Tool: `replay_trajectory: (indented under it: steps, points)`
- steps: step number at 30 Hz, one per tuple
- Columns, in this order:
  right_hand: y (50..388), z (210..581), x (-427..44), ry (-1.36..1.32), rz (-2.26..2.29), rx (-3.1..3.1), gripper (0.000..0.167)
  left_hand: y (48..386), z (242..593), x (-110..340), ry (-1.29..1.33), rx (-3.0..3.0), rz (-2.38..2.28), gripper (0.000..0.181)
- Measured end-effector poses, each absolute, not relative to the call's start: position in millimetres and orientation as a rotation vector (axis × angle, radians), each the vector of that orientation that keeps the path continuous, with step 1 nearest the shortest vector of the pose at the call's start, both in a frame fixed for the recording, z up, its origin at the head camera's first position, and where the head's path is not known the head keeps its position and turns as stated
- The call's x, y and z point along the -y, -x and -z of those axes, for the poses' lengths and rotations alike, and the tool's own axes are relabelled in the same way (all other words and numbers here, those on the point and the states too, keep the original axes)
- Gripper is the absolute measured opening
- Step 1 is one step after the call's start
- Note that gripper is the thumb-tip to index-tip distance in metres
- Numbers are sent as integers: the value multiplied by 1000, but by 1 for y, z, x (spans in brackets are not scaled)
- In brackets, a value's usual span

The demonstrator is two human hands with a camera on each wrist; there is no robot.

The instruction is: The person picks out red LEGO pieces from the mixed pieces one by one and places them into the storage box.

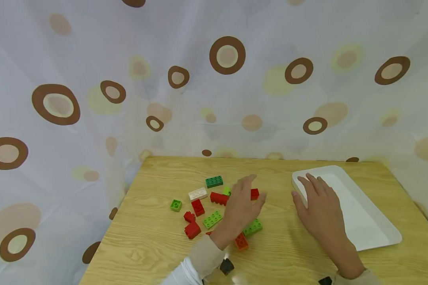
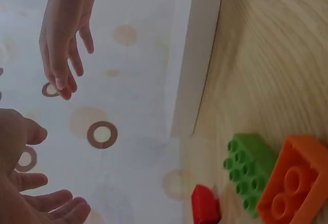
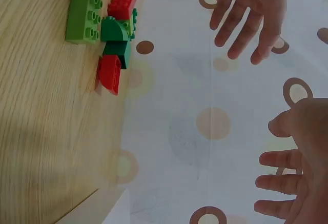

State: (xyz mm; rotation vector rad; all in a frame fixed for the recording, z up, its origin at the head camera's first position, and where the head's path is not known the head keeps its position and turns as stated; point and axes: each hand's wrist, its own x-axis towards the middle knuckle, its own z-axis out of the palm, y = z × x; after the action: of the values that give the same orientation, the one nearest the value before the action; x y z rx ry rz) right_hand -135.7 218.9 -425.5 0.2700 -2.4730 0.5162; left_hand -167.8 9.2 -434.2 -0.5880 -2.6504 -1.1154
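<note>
My left hand [image 1: 239,209] is raised over the right part of a group of toy building bricks, its fingers relaxed and apart, holding nothing. Partly hidden beneath or beside it are a green brick [image 1: 253,227], an orange brick [image 1: 241,242] and a long red brick [image 1: 219,198]. Over the left side of a white tray [image 1: 363,221] hovers my right hand [image 1: 321,209], fingers spread and loosely bent, with nothing in it. Both wrist views show the hands above the table, apart from the bricks. A red curved brick [image 3: 109,74] lies at the group's edge in the right wrist view.
Left of the left hand lie a white brick [image 1: 197,193], a dark green brick [image 1: 214,181], a light green brick [image 1: 212,219], a small green brick [image 1: 176,205] and several red ones. A patterned curtain [image 1: 199,99] stands behind the wooden table [image 1: 142,245].
</note>
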Motion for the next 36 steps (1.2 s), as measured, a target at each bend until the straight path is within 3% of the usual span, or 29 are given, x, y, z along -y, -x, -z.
replay_trajectory:
  steps: [19, 28, 36]
  points:
    - [137, 451, -258, -108, -604, 2700, 39, 170, 497, -73, 758, 2861, 1175, 55]
    - [142, 469, -279, -141, -534, 2595, 29, 158, 507, -104, 579, 2857, 1583, 52]
    - [140, 479, -300, -5, -642, 2780, 39, 150, 518, -126, 426, 2753, 1824, 52]
